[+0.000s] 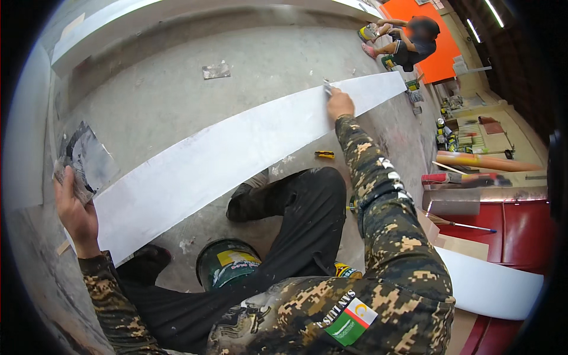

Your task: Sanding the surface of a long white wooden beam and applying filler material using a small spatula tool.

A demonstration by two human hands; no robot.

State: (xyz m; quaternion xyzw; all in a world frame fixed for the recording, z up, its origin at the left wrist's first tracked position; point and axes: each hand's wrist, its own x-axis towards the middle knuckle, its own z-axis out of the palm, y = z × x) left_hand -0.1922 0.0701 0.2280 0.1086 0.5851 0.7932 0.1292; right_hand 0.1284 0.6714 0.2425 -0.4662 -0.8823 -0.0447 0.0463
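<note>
A long, slightly curved white panel (236, 145) stretches from my left side toward the far right. My right hand (341, 105) is closed around a small scraper-like tool (327, 89) at the panel's far edge; its blade is too small to make out. Off the panel's left end, my left hand (76, 204) grips a thin, flat plate (102, 160) smeared with dark and grey matter. A grey, crusted part (70, 177) lies by my left thumb; whether it belongs to the plate, I cannot tell.
A yellow utility knife (324, 154) lies on the floor near my knee. A dark green bucket (228, 260) stands between my legs. Beyond the panel is a grey flat scrap (216, 71). Another person (414, 41) sits at the far right. Cans (447, 139) line the right side.
</note>
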